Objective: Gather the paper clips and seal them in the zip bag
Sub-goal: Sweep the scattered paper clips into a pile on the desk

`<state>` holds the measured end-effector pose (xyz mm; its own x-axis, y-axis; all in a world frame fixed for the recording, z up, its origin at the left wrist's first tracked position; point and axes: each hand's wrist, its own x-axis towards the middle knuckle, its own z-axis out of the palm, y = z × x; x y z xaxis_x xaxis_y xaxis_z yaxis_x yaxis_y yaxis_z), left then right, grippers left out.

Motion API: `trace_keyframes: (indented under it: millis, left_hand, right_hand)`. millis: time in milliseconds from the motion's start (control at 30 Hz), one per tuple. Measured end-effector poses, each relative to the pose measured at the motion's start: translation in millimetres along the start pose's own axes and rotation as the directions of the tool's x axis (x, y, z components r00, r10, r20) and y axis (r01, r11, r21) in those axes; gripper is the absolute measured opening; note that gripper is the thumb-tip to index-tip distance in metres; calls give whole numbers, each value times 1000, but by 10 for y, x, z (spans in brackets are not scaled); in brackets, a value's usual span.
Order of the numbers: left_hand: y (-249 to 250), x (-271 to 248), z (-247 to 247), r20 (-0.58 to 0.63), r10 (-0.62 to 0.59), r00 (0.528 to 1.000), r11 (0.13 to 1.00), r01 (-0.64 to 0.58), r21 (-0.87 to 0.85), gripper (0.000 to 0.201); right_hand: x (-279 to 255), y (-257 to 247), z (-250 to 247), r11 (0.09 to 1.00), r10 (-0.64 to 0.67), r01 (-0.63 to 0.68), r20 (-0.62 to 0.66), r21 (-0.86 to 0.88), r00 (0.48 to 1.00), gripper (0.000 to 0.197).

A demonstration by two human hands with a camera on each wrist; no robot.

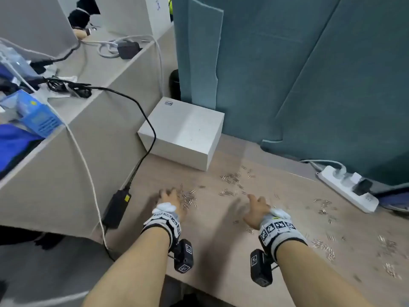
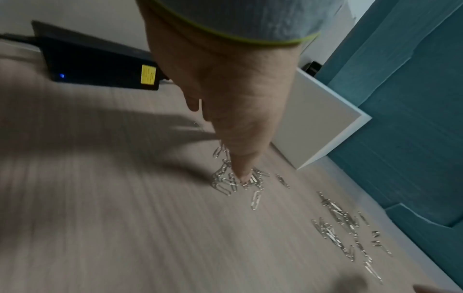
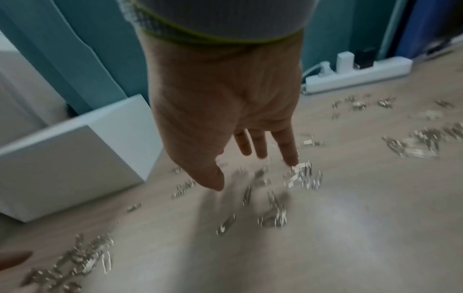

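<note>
We rake scattered paper clips (image 1: 230,179) together on the surface (image 1: 210,235).
Our left hand (image 1: 170,199) lies spread, fingertips on one cluster; our right hand (image 1: 257,207) hovers spread, clips beyond and right. No zip bag shows.

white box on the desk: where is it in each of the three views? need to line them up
Head: white box centre, beyond both hands, against the teal curtain.
Left wrist: box right of centre, behind the left hand.
Right wrist: box at the left edge, left of the right hand.
Shared landmark: the teal curtain behind the box, in all three.
</note>
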<state>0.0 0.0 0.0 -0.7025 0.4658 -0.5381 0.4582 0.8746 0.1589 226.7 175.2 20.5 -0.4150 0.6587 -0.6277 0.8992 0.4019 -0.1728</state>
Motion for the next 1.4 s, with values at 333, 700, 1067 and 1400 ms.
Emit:
trace_keyframes:
  millis: [333,700,1067,1400]
  left_hand:
    - [-126,371,555,-75,133,988,989,-137,-52,82]
    - [583,52,1046,-13,591,806,805,-590,57,73]
    - [166,-80,1198,-179,308,934,951,-302,61,82]
    - [1107,-292,1464,-17,654,756,753,-649,113,65]
  right_hand:
    - [100,-256,550,990,130,-125,-75,69,989,60]
    - [7,6,663,983,16,12,-151,185,988,63]
    - [10,610,893,954,238,-208,-123,218,963,87]
    - [22,726,904,957,-68,111,-163,269,984,93]
